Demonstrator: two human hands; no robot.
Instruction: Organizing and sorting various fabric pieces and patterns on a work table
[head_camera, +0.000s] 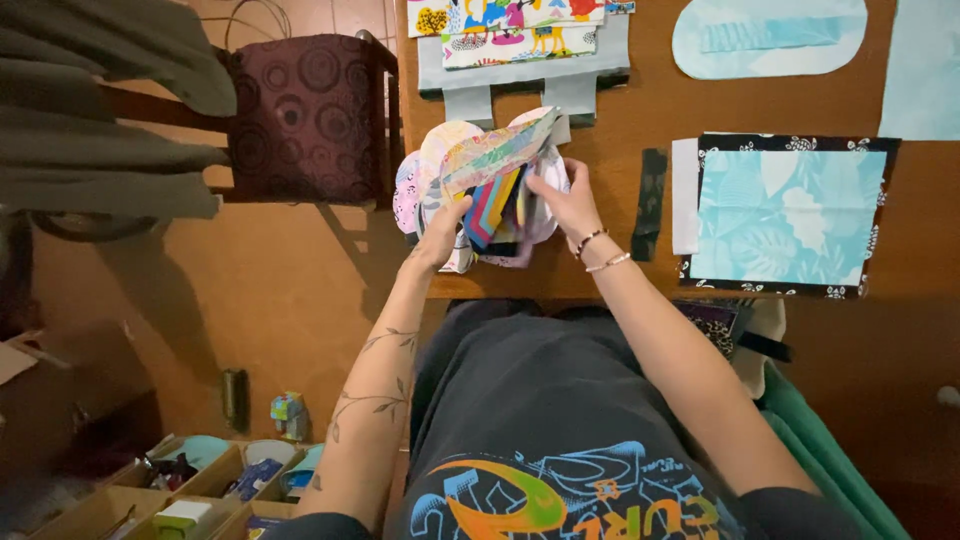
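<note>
A pile of colourful fabric pieces (490, 165) lies at the left end of the wooden table (640, 110), some rounded and pale, some striped. My left hand (443, 232) grips the pile's lower left edge, lifting a patterned strip. My right hand (565, 200), with bracelets at the wrist, holds the pile's right side with fingers curled into the fabric. Both hands lift the same bundle slightly off the table.
A light blue leaf-print fabric rectangle (785, 215) on dark backing lies to the right, a dark strip (650, 205) beside it. Printed fabric (520, 30) and a pale blue oval piece (770, 40) lie farther back. A maroon chair (310, 115) stands left; boxes of supplies (200, 485) sit on the floor.
</note>
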